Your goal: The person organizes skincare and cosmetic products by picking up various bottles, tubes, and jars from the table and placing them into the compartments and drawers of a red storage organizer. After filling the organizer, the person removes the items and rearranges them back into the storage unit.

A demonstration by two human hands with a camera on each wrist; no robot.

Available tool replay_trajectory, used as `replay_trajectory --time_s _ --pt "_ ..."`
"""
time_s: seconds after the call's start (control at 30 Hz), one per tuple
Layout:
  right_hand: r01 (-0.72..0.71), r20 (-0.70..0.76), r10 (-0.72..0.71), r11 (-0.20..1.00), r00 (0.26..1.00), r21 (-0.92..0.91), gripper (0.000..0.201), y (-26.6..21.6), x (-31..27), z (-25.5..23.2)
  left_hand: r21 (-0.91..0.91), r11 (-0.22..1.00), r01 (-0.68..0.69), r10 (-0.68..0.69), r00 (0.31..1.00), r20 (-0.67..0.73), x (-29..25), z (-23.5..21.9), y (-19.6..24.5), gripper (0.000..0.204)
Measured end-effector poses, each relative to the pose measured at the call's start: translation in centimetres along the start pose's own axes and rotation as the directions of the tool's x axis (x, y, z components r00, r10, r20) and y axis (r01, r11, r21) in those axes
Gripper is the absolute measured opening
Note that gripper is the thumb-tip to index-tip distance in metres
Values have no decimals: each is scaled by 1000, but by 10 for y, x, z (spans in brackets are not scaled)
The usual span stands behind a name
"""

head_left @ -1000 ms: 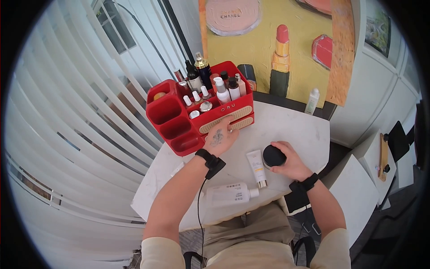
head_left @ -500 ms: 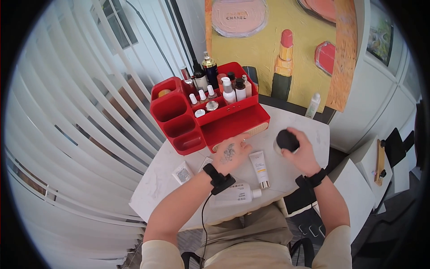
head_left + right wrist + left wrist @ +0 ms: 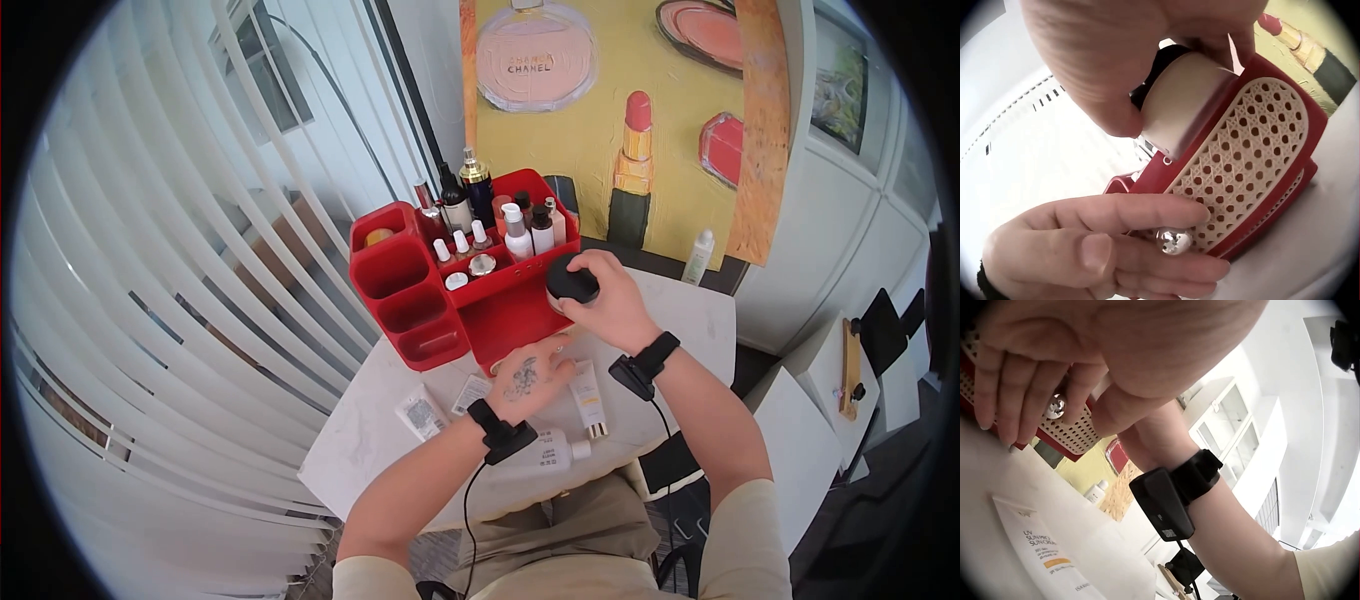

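A red cosmetics organizer [image 3: 440, 352] stands on the white table with its upper drawer [image 3: 510, 322] pulled out. My left hand [image 3: 528, 382] is at the drawer's woven-pattern front [image 3: 1241, 150], its fingers nearly straight on either side of the silver knob [image 3: 1174, 240]. With my right hand [image 3: 615, 308] I grip a pale jar with a black lid [image 3: 572, 280], thumb on one side and fingers on the other. The jar is above the right end of the drawer, its base close over the front edge in the right wrist view.
A sun cream tube [image 3: 592, 405] and a clear bottle [image 3: 548, 452] lie near the front edge. Two white packages [image 3: 420, 412] lie left of my left hand. Pump bottles [image 3: 516, 235] and small white-capped bottles fill the organizer's top. Another bottle [image 3: 698, 257] stands at the back right.
My left hand drew the upper drawer out toward me. The jar in my right hand has moved from the table's right side up and left, over the drawer.
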State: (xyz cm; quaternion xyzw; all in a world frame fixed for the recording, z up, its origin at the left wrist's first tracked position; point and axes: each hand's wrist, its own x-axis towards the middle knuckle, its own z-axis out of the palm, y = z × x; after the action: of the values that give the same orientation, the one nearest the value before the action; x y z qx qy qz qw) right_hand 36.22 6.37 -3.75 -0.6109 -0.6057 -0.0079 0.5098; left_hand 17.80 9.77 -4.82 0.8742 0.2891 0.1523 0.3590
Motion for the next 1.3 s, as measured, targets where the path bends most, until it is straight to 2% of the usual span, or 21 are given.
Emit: replay_trajectory --time_s 0.13,0.2,0.43,0.53,0.57,0.63,0.67,0.7,0.73,0.77,0.8,0.87,0.9,0.93,0.97,1.03,1.1,1.17,1.23,1.27,1.3 --pt "-11 55 11 1000 998 2 41 5 4 4 15 1000 -26 26 999 -27 0 4 -4 43" --pt "75 147 -42 971 988 -227 43 15 4 5 1 999 -38 38 999 -39 -1 3 -4 42" --pt "6 200 63 946 978 -325 35 19 2 4 48 993 -110 114 990 -82 1 4 -8 38" --pt "161 -16 -171 953 985 -255 29 29 -4 4 43 993 -107 111 988 -104 5 4 -16 38" --pt "152 -8 -159 956 987 -251 29 27 -7 0 34 993 -113 117 985 -128 7 4 -20 38" --pt "-42 -218 19 994 976 -102 27 22 -11 -10 50 997 -64 69 991 -118 12 0 -21 39" --pt "-159 -215 138 984 967 -86 28 19 -18 -15 56 997 -45 52 991 -126 14 -3 -19 40" --pt "-163 -204 143 983 968 -85 28 17 -27 -19 63 998 -26 34 991 -133 16 -5 -18 40" --pt "-313 -38 310 941 950 -127 28 16 -36 -23 77 996 -37 49 985 -165 21 -5 -25 42" --pt "-442 119 468 876 875 -194 29 17 -46 -25 70 997 -28 39 986 -164 27 -7 -30 42" --pt "-436 228 496 859 838 -269 36 19 -56 -24 17 1000 10 -7 991 -136 34 -10 -34 43" --pt "-393 282 488 857 826 -333 41 27 -80 -16 -58 997 49 -55 993 -104 49 -16 -41 46" --pt "-346 328 478 855 815 -387 45 30 -89 -13 -61 997 54 -61 993 -103 55 -19 -44 46" --pt "-377 374 533 828 759 -415 57 28 -93 -11 -9 999 50 -51 993 -107 60 -23 -44 46" --pt "-378 380 535 827 754 -415 57 25 -94 -9 43 998 46 -41 993 -109 64 -25 -45 46" --pt "-361 407 547 817 731 -449 61 17 -95 -7 17 999 42 -40 993 -114 71 -28 -50 46" --pt "-362 416 556 812 720 -458 63 13 -93 -5 2 996 89 -89 995 -53 74 -31 -53 50" --pt "-365 425 565 807 707 -465 64 13 -95 -3 7 995 101 -101 994 -37 64 -39 -37 50" --pt "-395 337 520 839 785 -375 54 14 -101 -3 11 994 109 -109 994 -19 53 -44 -34 50" --pt "-400 339 523 838 782 -371 54 12 -106 -6 -93 993 79 -83 996 -34 45 -47 -38 49" --pt "-337 331 424 896 843 -288 47 6 -113 -13 -194 980 47 -58 997 -51 35 -52 -42 48"
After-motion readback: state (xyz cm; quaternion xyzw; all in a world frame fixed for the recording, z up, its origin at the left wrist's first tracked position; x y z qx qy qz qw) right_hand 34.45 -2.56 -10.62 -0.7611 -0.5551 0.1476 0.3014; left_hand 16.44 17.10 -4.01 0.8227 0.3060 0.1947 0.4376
